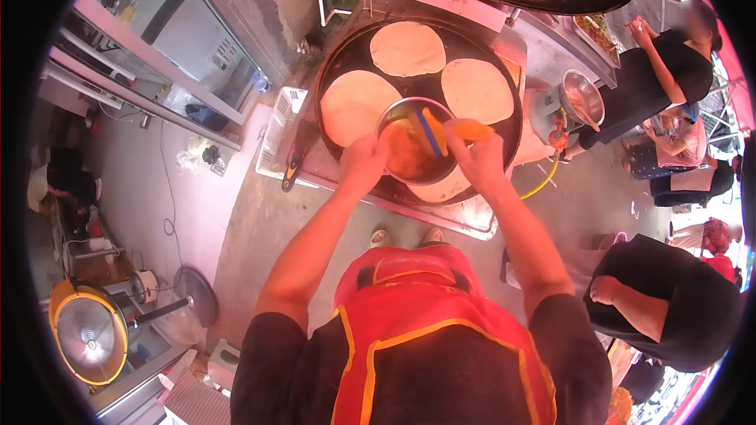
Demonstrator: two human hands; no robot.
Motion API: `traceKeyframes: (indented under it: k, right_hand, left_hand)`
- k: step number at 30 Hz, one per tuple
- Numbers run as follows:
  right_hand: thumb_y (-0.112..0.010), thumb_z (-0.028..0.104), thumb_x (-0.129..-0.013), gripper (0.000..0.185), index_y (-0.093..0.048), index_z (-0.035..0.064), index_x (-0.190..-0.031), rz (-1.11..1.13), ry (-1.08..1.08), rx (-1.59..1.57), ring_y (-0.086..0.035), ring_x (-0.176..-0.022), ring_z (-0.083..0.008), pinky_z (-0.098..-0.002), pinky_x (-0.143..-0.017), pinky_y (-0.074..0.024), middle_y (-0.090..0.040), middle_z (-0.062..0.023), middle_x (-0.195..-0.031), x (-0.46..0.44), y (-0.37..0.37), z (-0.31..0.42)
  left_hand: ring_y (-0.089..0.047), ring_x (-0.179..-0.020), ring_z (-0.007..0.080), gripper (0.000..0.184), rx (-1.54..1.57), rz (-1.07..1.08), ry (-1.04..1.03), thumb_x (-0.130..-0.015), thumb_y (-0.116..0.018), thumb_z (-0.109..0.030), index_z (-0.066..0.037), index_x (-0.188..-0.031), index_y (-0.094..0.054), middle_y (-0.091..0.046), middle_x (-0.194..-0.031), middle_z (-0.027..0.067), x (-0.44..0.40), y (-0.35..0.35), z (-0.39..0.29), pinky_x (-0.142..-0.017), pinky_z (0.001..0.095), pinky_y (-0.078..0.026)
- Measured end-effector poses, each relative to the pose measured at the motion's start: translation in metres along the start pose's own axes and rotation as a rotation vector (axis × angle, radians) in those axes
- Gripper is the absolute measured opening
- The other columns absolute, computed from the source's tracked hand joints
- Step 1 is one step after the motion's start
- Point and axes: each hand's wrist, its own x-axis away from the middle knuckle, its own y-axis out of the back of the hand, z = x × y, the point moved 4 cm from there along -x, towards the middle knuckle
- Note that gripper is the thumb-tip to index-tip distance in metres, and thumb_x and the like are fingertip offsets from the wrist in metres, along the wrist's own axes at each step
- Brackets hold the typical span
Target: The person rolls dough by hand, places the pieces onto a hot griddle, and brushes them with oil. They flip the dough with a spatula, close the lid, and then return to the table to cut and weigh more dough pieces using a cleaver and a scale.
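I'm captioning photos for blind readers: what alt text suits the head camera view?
A left hand holds a metal bowl with orange-brown contents, a right hand a flat brush-like tool at its opening, above a large round griddle bearing pale flatbreads. A red apron shows below; other people stand at right.

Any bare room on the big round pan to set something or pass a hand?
Bare: pan surface at far left, between the left flatbread and far flatbread; probably room for a hand. Smaller gap between that and the right flatbread. Crowded: near side, where bowl, orange tool, left hand, right hand and near flatbread cluster.
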Motion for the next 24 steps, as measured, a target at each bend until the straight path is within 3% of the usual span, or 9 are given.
traceKeyframes:
  k: [1,4,7,10,13,14,17,20,24]
  right_hand:
    - [-0.064,0.017,-0.085,0.018,-0.066,0.0007,-0.089,-0.08,-0.032,-0.069,-0.064,-0.063,-0.0157,-0.0277,-0.058,-0.0487,-0.065,-0.0109,-0.071,0.003,0.005,0.002]
    - [-0.063,0.018,-0.085,0.02,-0.066,-0.0012,-0.091,-0.095,-0.189,-0.128,-0.061,-0.059,-0.0098,-0.0251,-0.055,-0.0468,-0.064,-0.0079,-0.065,0.008,-0.001,-0.027]
    - [-0.063,0.022,-0.086,0.025,-0.067,-0.0028,-0.088,-0.134,-0.254,-0.246,-0.06,-0.056,-0.0092,-0.0241,-0.052,-0.0452,-0.064,-0.0052,-0.064,0.004,0.002,-0.049]
    - [-0.063,0.023,-0.086,0.026,-0.067,-0.0032,-0.086,-0.092,-0.374,-0.241,-0.058,-0.055,-0.0101,-0.0243,-0.051,-0.0441,-0.063,-0.0058,-0.063,0.006,-0.001,-0.072]
    - [-0.063,0.02,-0.085,0.023,-0.066,-0.0032,-0.084,-0.259,-0.459,-0.723,-0.056,-0.054,-0.0116,-0.0249,-0.051,-0.0436,-0.062,-0.0071,-0.065,0.003,-0.001,-0.096]
    - [-0.062,0.017,-0.086,0.021,-0.064,-0.0032,-0.087,-0.275,-0.582,-0.754,-0.054,-0.055,-0.0126,-0.0249,-0.052,-0.0434,-0.059,-0.0072,-0.068,0.0,0.0,-0.097]
    - [-0.061,0.016,-0.087,0.019,-0.062,-0.0029,-0.09,-0.287,-0.663,-1.075,-0.054,-0.057,-0.013,-0.0244,-0.054,-0.044,-0.057,-0.0063,-0.069,-0.014,0.006,-0.127]
    - [-0.059,0.014,-0.088,0.018,-0.061,-0.0023,-0.093,-0.371,-0.588,-1.324,-0.055,-0.058,-0.0131,-0.0237,-0.054,-0.0443,-0.057,-0.0063,-0.071,-0.042,0.021,-0.177]
    - [-0.062,0.018,-0.086,0.021,-0.061,-0.0026,-0.089,-0.519,-0.625,-0.923,-0.057,-0.059,-0.0139,-0.0232,-0.055,-0.0479,-0.058,-0.0069,-0.071,-0.081,0.036,-0.249]
  left_hand:
    - [-0.066,-0.067,0.0289,0.024,0.047,0.008,0.012,-0.082,-0.054,-0.023,-0.001,-0.081,-0.063,-0.064,-0.07,0.016,0.001,-0.002,0.003,-0.064,0.0385,-0.051]
    - [-0.066,-0.061,0.0181,0.018,0.211,0.074,0.041,-0.082,-0.054,-0.008,0.008,-0.08,-0.06,-0.063,-0.068,0.012,0.003,0.001,-0.015,-0.055,0.03,-0.058]
    - [-0.065,-0.061,0.0177,0.018,0.003,0.024,-0.107,-0.083,-0.052,-0.008,0.009,-0.081,-0.06,-0.062,-0.069,0.0115,-0.014,-0.007,0.008,-0.055,0.0293,-0.057]
    - [-0.065,-0.061,0.0171,0.018,0.111,0.091,0.004,-0.084,-0.051,-0.007,0.009,-0.083,-0.059,-0.062,-0.069,0.0104,-0.016,-0.01,0.001,-0.056,0.0293,-0.057]
    - [-0.064,-0.061,0.0166,0.017,0.221,0.12,0.072,-0.085,-0.05,-0.006,0.008,-0.082,-0.059,-0.061,-0.07,0.0093,-0.022,-0.012,-0.001,-0.056,0.0291,-0.057]
    - [-0.064,-0.062,0.0159,0.016,0.308,0.125,0.132,-0.085,-0.05,-0.007,0.006,-0.082,-0.06,-0.062,-0.072,0.0092,-0.021,-0.012,-0.01,-0.055,0.0284,-0.056]
    - [-0.062,-0.062,0.0144,0.015,0.316,0.11,0.152,-0.084,-0.051,-0.008,0.004,-0.081,-0.059,-0.059,-0.07,0.008,-0.033,-0.018,0.0,-0.055,0.0271,-0.055]
    - [-0.06,-0.062,0.0136,0.016,0.296,0.025,0.177,-0.084,-0.053,-0.008,0.004,-0.073,-0.052,-0.055,-0.068,0.007,-0.038,-0.013,-0.003,-0.056,0.0284,-0.056]
    - [-0.055,-0.058,0.0102,0.019,0.263,-0.091,0.176,-0.083,-0.054,-0.006,0.003,-0.068,-0.047,-0.049,-0.064,0.0055,-0.041,0.005,0.009,-0.052,0.0272,-0.055]
